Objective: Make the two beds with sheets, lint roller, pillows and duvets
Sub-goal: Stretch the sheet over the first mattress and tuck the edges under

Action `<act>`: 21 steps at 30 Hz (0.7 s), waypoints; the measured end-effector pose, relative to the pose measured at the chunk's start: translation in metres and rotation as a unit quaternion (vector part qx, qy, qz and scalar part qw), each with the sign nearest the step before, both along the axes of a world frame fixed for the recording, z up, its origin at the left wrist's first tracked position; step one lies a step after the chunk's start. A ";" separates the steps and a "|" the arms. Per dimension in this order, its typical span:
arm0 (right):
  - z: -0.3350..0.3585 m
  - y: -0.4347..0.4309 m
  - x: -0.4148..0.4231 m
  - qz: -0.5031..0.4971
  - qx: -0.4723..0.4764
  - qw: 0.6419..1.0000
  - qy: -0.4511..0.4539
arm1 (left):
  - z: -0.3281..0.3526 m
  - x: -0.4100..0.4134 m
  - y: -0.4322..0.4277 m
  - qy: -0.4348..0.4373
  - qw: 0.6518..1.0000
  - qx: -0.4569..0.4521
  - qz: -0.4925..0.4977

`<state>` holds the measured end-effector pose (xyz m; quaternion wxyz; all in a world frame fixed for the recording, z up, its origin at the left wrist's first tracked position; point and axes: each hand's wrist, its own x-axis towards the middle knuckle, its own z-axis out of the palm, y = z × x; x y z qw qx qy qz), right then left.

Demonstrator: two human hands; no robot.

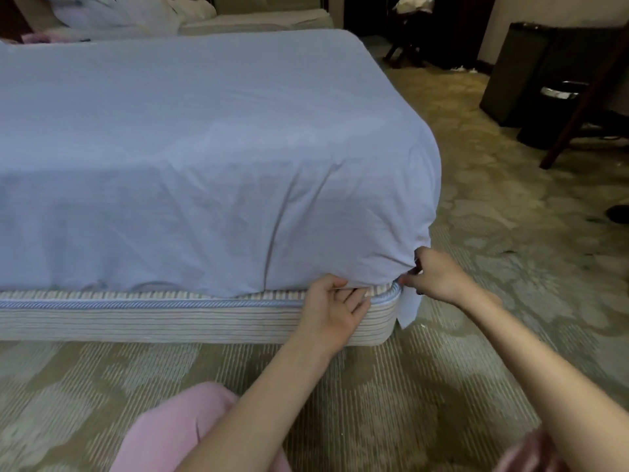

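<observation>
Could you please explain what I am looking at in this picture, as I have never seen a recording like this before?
There is no machine here. A person wears a camera on the head, so the single picture looks forward and down at their own two bare hands. They are low on the carpet at the corner of the near bed. A pale blue sheet is spread over it, above a striped base. The left hand holds the sheet's lower edge where it meets the base. The right hand pinches the bunched corner, from which a small flap hangs. Behind lies a second bed with rumpled white bedding.
</observation>
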<state>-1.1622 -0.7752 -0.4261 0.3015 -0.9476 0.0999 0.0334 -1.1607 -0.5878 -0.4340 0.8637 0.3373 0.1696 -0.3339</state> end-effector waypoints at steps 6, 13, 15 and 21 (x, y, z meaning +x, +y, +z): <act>0.011 0.020 -0.037 0.042 -0.117 0.988 -0.088 | 0.007 -0.021 0.018 0.064 0.989 0.087 -0.096; 0.003 0.016 -0.033 0.054 -0.279 0.950 -0.130 | 0.014 0.019 0.091 0.099 0.974 0.091 0.183; -0.001 0.010 -0.031 0.062 -0.296 0.943 -0.136 | 0.018 0.025 0.104 0.095 0.973 0.082 0.196; 0.008 -0.018 -0.035 0.060 -0.361 0.920 -0.140 | 0.017 0.042 0.132 0.047 0.950 0.098 0.292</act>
